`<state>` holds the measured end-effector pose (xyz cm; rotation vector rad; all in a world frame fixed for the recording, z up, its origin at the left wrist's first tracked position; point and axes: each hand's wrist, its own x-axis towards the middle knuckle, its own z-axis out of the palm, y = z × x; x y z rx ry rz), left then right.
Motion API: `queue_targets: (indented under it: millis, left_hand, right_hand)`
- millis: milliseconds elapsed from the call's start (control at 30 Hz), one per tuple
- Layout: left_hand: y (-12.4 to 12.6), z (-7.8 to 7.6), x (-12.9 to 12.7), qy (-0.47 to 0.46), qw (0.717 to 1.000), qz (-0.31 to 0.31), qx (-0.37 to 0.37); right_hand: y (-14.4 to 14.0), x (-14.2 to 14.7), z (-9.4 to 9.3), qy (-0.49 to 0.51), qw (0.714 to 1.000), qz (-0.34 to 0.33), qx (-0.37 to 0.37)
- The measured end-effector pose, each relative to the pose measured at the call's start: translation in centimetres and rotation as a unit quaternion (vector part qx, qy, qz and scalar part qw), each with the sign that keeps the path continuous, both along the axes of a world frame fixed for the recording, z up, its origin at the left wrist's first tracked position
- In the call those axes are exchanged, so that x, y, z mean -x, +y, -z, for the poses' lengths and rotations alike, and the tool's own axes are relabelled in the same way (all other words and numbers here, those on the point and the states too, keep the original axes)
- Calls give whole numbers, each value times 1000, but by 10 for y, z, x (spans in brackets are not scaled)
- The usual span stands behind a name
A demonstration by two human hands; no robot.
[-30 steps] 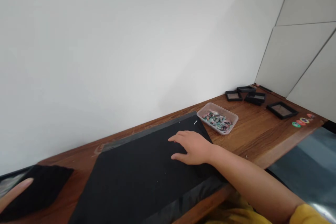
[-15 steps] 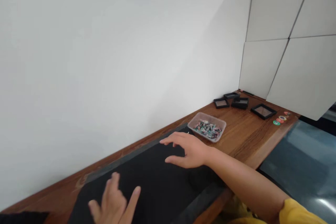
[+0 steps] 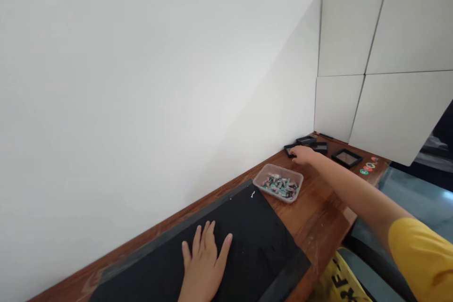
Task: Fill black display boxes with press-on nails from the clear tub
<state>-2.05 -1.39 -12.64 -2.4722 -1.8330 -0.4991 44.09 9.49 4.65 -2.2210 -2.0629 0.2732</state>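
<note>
My right hand [image 3: 302,155] is at a small black frame [image 3: 288,149] beside the wall [image 3: 177,80], grip unclear | my left hand [image 3: 202,266], well apart, spreads over the black mat [image 3: 255,219] | frame likely light, stiff, scratchable: best pinched by its edges

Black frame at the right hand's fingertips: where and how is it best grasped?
Probably by its near border, pinched from the front: the black frame lies flat, its far side close to the white wall and other black frames beside it. The right hand partly hides it.
</note>
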Motion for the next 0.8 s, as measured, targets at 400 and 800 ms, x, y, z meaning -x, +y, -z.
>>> queue_targets:
  millis: [400, 800]
  left_hand:
    - [3, -21, -17, -106, 991, -74, 17]
    - [2, -56, -18, -315, 949, -18, 22]
  right_hand:
    - [14, 9, 15, -56, 998, 41, 6]
    - [-56, 44, -58, -25, 977, -168, -131]
